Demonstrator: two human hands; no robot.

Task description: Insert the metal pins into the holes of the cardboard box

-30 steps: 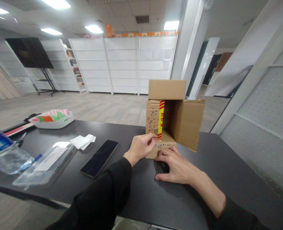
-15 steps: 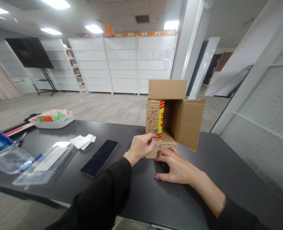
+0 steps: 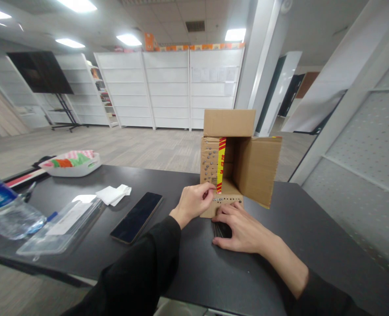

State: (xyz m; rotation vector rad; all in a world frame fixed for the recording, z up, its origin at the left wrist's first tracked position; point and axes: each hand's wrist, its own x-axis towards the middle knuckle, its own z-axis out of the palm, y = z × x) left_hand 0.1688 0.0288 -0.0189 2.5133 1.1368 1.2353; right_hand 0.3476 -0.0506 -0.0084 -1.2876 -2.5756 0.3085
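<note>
An open cardboard box [image 3: 263, 171] stands on the dark table. Round grey heads, like those of nails, dot its left flap [image 3: 208, 160], and a row of small holes and grey heads runs along the lower front flap [image 3: 227, 199]. My left hand [image 3: 196, 199] is closed in a pinch at the lower left of the box; whatever lies between its fingertips is hidden. Just in front of the lower flap, my right hand [image 3: 243, 228] curls thumb and fingers around a bunch of thin dark rods [image 3: 218, 229] that look like long nails. Their far ends are covered by the fingers.
Left of my hands lie a black phone [image 3: 137, 217], white tissues [image 3: 113, 194] and a clear plastic case [image 3: 62, 226]. A water bottle [image 3: 10, 210] and a white basket [image 3: 71, 166] with colourful cloth are farther left. The box's right flap juts outward.
Almost nothing differs. My right hand has shifted very slightly to the left, and my left hand keeps its pinch at the same spot.
</note>
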